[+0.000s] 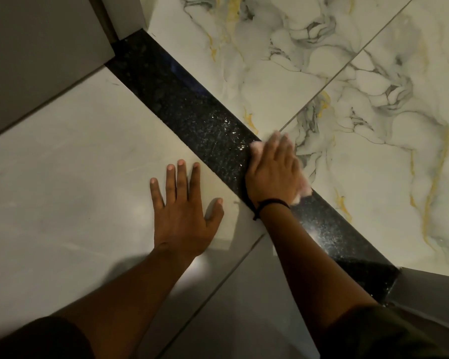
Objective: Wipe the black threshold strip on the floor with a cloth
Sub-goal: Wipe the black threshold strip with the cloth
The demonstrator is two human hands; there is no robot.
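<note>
Head view: a person kneels over a doorway and looks down at both hands.
Strip: the black strip [197, 117] runs slantwise across the floor, from the door frame [130, 19] at top left to the wall corner [425, 288] at bottom right.
Cloth: the pale cloth [302, 191] lies on the strip near its middle, mostly hidden under the right hand.
Right hand: the right hand [272, 169] lies flat, fingers together, pressing the cloth down; it looks blurry, so it is likely mid-wipe.
Left hand: the left hand [183, 211] is spread open on the grey tile [62, 164], holding nothing, just propping the body.
Grip: no pinch at all, only a flat palm on the cloth.
How to do it well: I think it helps to push firmly and slide along the strip, not across, keeping the cloth on the black part.
Left to do: white specks [228, 125] show above the right hand, so that part looks unwiped.
Around: marble tile [347, 73] lies past the strip.
In the way: nothing blocks the strip; the two ends by the frame and corner look tight.
</note>
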